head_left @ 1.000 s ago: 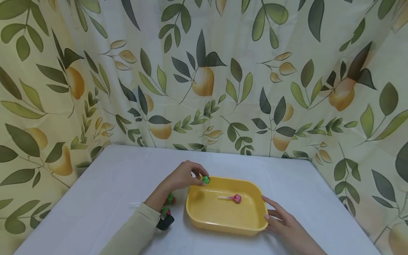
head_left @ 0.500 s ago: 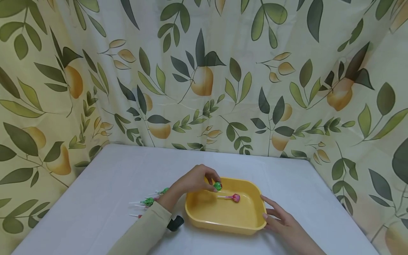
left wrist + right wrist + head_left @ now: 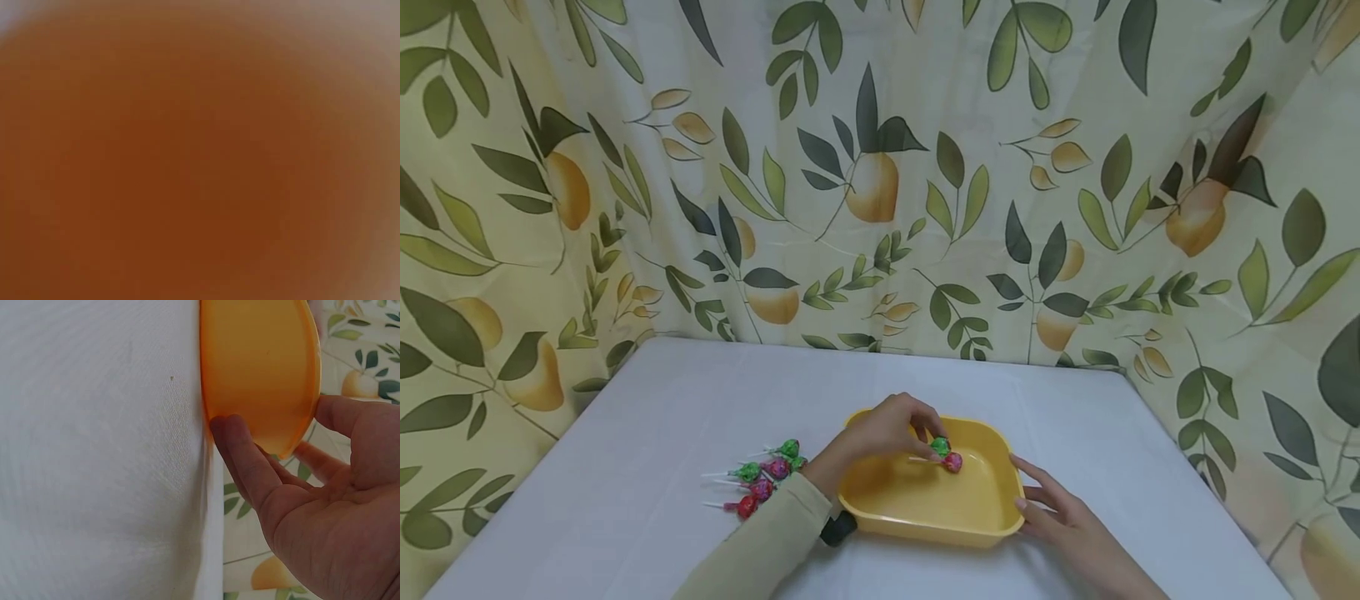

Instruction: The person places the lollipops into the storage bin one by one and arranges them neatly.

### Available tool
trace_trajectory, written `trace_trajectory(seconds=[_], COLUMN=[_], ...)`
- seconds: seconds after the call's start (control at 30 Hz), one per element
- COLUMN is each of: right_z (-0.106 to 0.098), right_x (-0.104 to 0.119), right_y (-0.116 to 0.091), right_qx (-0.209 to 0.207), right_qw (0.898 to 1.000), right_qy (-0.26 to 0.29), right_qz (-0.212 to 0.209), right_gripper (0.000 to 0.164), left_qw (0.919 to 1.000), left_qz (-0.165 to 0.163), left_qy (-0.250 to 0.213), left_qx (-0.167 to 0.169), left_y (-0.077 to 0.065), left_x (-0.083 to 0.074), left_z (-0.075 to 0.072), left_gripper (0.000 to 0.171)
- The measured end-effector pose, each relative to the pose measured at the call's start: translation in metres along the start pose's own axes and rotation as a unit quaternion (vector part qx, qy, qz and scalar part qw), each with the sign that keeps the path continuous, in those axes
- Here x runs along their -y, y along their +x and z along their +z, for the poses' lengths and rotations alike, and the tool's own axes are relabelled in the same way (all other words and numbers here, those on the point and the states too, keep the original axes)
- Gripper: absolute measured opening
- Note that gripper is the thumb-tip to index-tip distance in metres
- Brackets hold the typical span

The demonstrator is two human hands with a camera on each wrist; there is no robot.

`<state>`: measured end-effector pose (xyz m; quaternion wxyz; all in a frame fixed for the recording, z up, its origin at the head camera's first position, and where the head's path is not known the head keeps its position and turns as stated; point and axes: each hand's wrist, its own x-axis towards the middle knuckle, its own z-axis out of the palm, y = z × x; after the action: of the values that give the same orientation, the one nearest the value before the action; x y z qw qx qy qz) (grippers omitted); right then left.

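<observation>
A person's left hand (image 3: 895,427) reaches over a shallow yellow plastic tray (image 3: 936,510), thumb and fingers pinching the wrapped head of a green lollipop (image 3: 940,447). Just beyond those fingertips, on the near side, a pink lollipop (image 3: 953,463) lies on the tray floor, its white stick running back beneath the hand. The two candy heads sit side by side; whether they touch, or whether the green one meets the tray floor, cannot be told.

The right hand (image 3: 1063,515) steadies the tray's right end. Its fingers are spread, their tips against the outer wall and rim, with the palm clear of the plastic.

To the left of the left hand, beside its forearm, a cluster of lollipops (image 3: 762,489) rests on the counter (image 3: 700,396), which is covered in white cloth. It shows green, pink and red wrappers, with white sticks pointing away from the arm. A pale sleeve (image 3: 760,542) covers that forearm, and a black device (image 3: 838,528) sits below the wrist. Beyond both hands hangs a curtain (image 3: 891,283) printed with leaves and yellow-orange fruit. The left wrist view is only an orange-brown blur.
</observation>
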<state>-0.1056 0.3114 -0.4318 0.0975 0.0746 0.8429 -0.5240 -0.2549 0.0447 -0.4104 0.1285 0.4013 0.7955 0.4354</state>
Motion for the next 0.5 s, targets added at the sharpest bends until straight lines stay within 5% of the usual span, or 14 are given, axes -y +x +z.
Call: trace_trajectory(seconds=[0.23,0.5], right_z=[0.001,-0.002], right_x=[0.001,-0.001], right_y=[0.0,-0.001], right_qx=[-0.006,0.005], right_qw=[1.0,1.0], right_qy=[-0.003,0.002], right_qz=[0.012,-0.011], right_gripper=[0.07,0.068], left_qw=[0.9993,0.9995], left_qz=[-0.032,-0.028], left_qy=[-0.013,-0.009], left_qx=[-0.01,-0.007], left_y=[0.002,0.007], left_x=[-0.006,0.0], left_z=[0.012,0.026], left_gripper=[0.019,0.018])
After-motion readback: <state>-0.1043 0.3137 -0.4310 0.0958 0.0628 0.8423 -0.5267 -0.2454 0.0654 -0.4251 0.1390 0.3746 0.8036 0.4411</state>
